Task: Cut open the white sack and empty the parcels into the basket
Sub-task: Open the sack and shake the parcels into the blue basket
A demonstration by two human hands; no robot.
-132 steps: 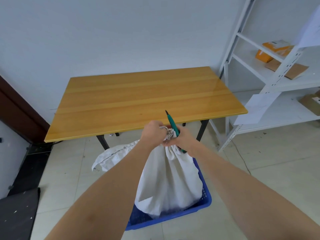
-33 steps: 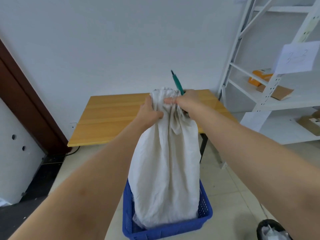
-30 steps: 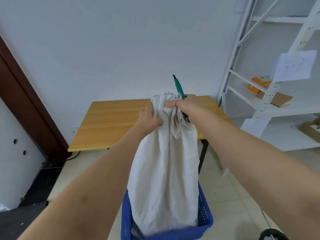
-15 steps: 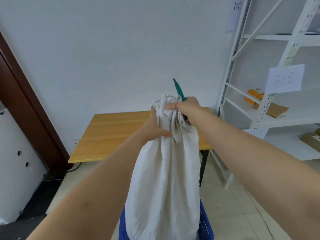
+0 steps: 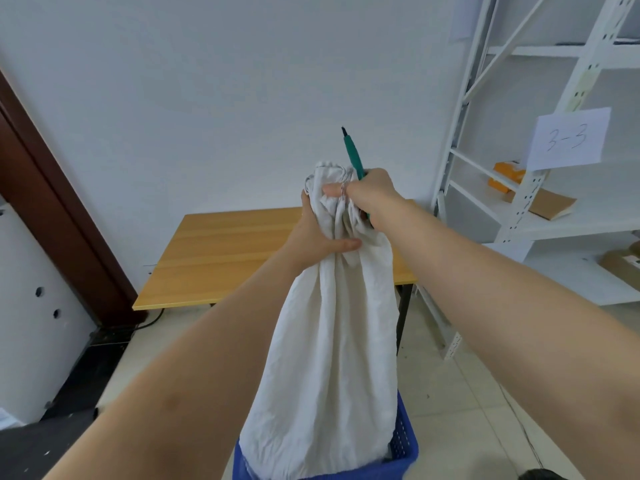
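Both hands gripped the gathered neck of the white sack (image 5: 332, 341): the left hand (image 5: 317, 233) curled round the bunched cloth just below the top, and the right hand (image 5: 372, 194) pinched the top while also holding a green cutter (image 5: 353, 155) whose tip pointed toward 12 o'clock. Held upright, the sack ran lengthwise from 12 to 6 o'clock. Its lower end sat inside the blue basket (image 5: 403, 445) at 6 o'clock, in front of the wooden table (image 5: 225, 251).

Both your arms reach forward, raised; your left hand (image 5: 317, 233) grips bunched cloth, your right hand (image 5: 372, 194) fisted just above it (thumbs visible).
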